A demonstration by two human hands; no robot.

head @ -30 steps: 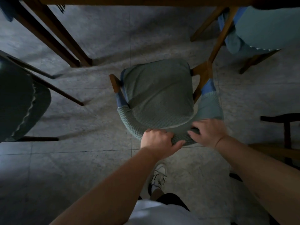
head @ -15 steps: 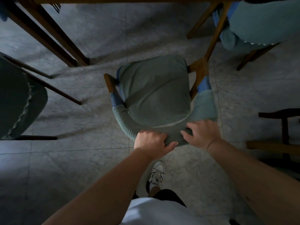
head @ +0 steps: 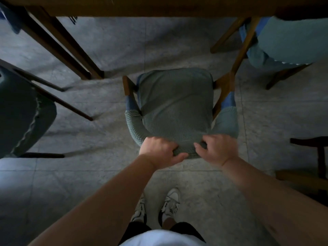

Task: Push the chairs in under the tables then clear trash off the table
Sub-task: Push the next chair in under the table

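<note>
A wooden chair with a grey-green knitted seat cushion [head: 174, 102] stands in front of me, its seat facing the wooden table [head: 159, 6] whose edge runs along the top of the view. My left hand [head: 158, 150] grips the padded curved backrest [head: 134, 128] from behind. My right hand [head: 215, 150] grips the same backrest just to the right, fingers curled over its top. The front of the seat is short of the table edge. The tabletop itself is out of sight.
A dark green chair [head: 21, 112] stands at the left, a teal chair [head: 287, 39] at the upper right, and a dark wooden chair [head: 314, 157] at the right edge. Table legs [head: 67, 50] slant down at the upper left. My shoes [head: 156, 205] stand on the grey tiled floor.
The chair has slid forward toward the table with both hands gripping its backrest, and I have stepped after it; both feet now show below my arms.
</note>
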